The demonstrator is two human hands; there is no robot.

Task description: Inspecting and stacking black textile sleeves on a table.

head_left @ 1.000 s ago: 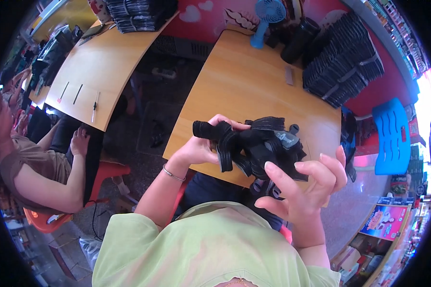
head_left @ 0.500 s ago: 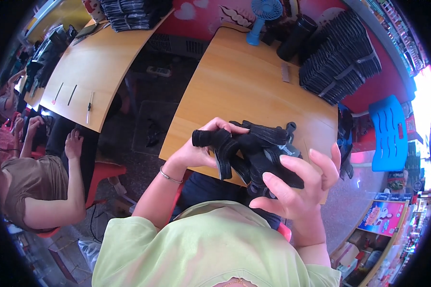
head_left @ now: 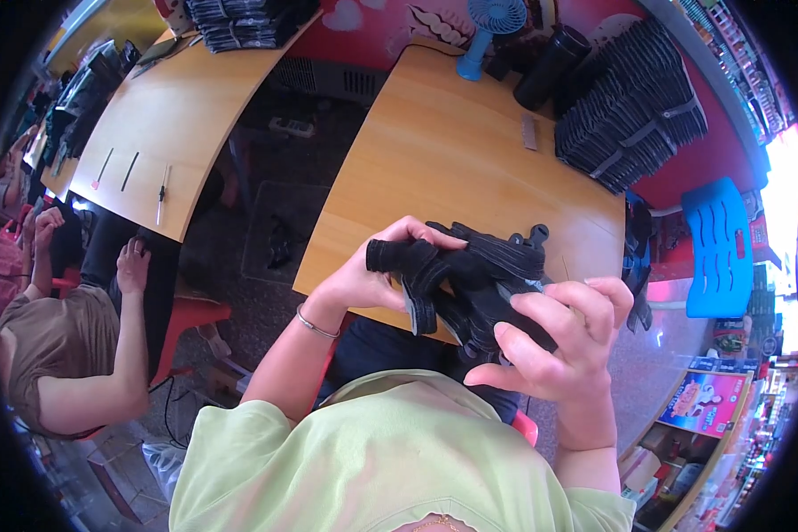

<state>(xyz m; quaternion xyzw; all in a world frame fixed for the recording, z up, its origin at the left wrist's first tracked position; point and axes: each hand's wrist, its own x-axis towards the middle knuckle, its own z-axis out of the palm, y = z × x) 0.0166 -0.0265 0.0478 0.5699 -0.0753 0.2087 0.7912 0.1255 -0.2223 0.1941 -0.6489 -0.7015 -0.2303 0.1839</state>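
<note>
Black strappy bundle (head_left: 483, 282) is hanging over near edge of tabletop (head_left: 399, 168). I'm seeing left grip (head_left: 356, 285) clamping one side, guessing that's stopping floppy folds splaying. Right grip (head_left: 563, 341) is curling round other side, can't tell if pinching.

Passage over middle of table (head_left: 434, 160); farther back, fan (head_left: 495, 18), black cylinder (head_left: 552, 67), banded stack (head_left: 631, 111) block way.
</note>
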